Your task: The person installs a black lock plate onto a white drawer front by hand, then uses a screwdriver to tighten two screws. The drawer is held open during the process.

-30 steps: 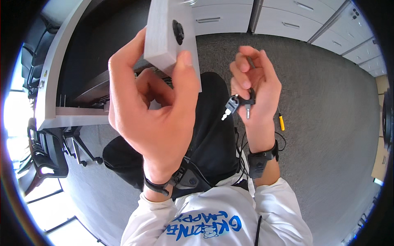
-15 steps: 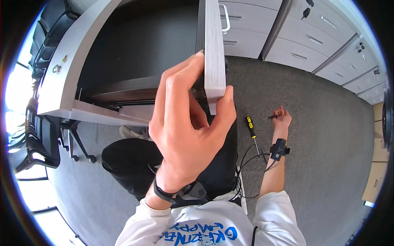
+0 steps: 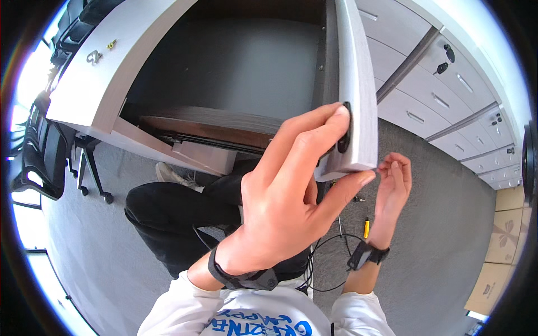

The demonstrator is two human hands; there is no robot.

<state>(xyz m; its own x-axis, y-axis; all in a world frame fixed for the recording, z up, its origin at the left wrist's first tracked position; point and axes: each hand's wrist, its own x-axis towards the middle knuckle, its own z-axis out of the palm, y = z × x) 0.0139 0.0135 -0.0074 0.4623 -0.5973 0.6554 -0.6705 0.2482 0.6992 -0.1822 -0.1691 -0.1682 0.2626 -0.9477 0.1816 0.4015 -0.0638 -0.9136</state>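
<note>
My left hand is closed on the near end of the pulled-out drawer's light wood-grain front panel. Its fingertips press a black oval fitting on the inner face, with the thumb below the panel's end. On the panel's other side is my right hand, raised near the bottom corner with fingers curled and tips pinched together. Whatever those tips hold is too small to tell. Beside the right wrist a yellow-handled screwdriver lies on the carpet. Another metal shaft shows below the panel.
A key ring and a small brass piece lie on the pale cabinet top. Black chairs stand at left. Drawer cabinets with keys line the right, with cardboard boxes nearer. Black cables loop by my lap.
The drawer front and my left hand now appear farther right in view, with the black fitting under the fingers. My right hand has risen from the floor toward the panel's corner.
</note>
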